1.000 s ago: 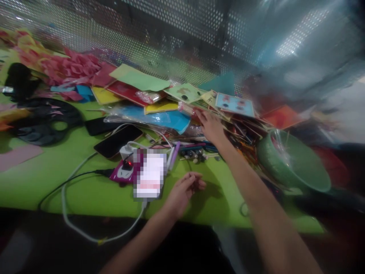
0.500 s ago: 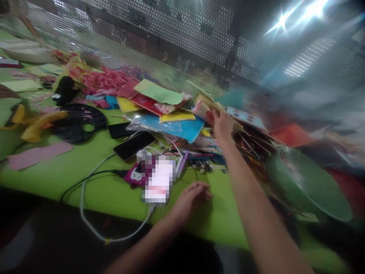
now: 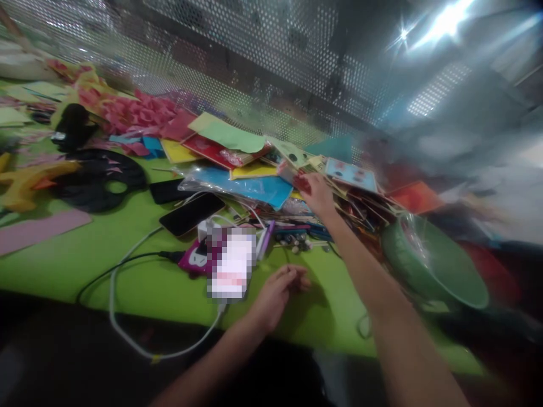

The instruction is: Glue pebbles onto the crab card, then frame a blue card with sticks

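My right hand reaches over the pile of craft supplies, its fingers closed on a small pink-and-red packet. The packet is blurred. Just behind it lie a pale green sheet with dark dots and a light blue card. To its left is a blue sheet in a clear sleeve. My left hand rests on the green tabletop near the front edge, fingers curled in and thumb against them; whether anything is inside is hidden. Beside it lies a lit phone, its screen pixelated, with a white cable plugged in.
A purple power strip and a dark phone lie left of my hands. Further left are a black palette, a yellow glue gun and pink paper flowers. A green bowl stands right of my forearm.
My right hand has drawn the packet slightly down and left, uncovering the dotted sheet behind. My left hand keeps its curled pose. The view has turned a little to the right.
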Demonstrator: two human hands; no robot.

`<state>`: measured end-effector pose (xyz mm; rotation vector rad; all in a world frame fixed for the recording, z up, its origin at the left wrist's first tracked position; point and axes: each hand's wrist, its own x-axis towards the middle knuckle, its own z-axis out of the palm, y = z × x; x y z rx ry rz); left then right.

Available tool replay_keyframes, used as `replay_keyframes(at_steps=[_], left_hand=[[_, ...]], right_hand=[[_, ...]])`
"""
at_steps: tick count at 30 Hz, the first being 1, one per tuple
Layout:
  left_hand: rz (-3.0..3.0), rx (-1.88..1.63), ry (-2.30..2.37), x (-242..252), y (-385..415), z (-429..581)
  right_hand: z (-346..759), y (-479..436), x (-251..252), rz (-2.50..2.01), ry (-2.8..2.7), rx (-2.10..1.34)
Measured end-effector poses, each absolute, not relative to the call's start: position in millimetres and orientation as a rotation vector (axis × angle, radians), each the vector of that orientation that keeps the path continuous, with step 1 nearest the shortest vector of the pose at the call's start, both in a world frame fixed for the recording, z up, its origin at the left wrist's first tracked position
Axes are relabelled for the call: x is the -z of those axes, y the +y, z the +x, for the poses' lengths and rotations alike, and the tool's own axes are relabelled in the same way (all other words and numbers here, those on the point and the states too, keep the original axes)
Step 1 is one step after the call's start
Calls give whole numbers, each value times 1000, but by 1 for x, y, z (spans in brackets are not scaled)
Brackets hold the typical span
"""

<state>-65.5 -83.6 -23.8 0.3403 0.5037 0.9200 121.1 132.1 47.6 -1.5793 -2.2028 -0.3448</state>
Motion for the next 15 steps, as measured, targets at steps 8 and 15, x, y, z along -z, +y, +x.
replay_keyframes(at_steps=[8,15], left_hand=[[357,-904,524,19,-79,-65],[623,-929,540,-38,-97,-95]], right_hand=[[85,88,-34,-1310,-2527,340],[77,87,-23,-1374,-2510,485]])
